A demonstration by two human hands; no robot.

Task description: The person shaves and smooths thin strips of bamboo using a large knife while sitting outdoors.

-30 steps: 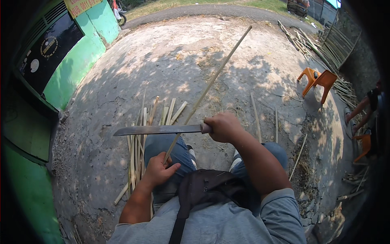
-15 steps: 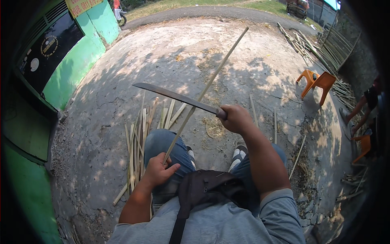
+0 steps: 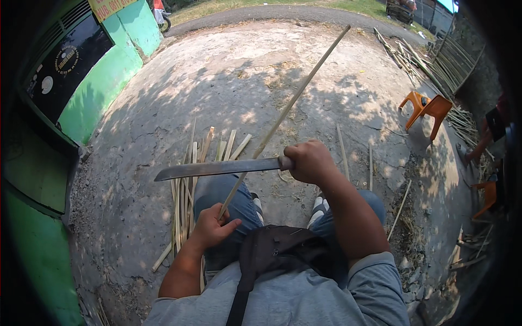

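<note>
My left hand is closed round the lower end of a long thin bamboo strip, which slants up and away to the right. In my right hand is the handle of a machete. Its long blade points left, nearly level, and crosses the strip a little above my left hand. Whether the blade touches the strip I cannot tell. Beside my left knee lies a bundle of split bamboo strips, partly hidden by my leg and the blade.
An orange plastic chair stands at the right, near a person's leg. Behind it bamboo poles lie along a wall. Loose strips lie on the concrete by my right knee. A green building stands at the left.
My right hand has brought the machete down along the strip toward me, and its blade has turned from slanting to nearly level. The strip's far end has swung slightly right. My left hand stays put.
</note>
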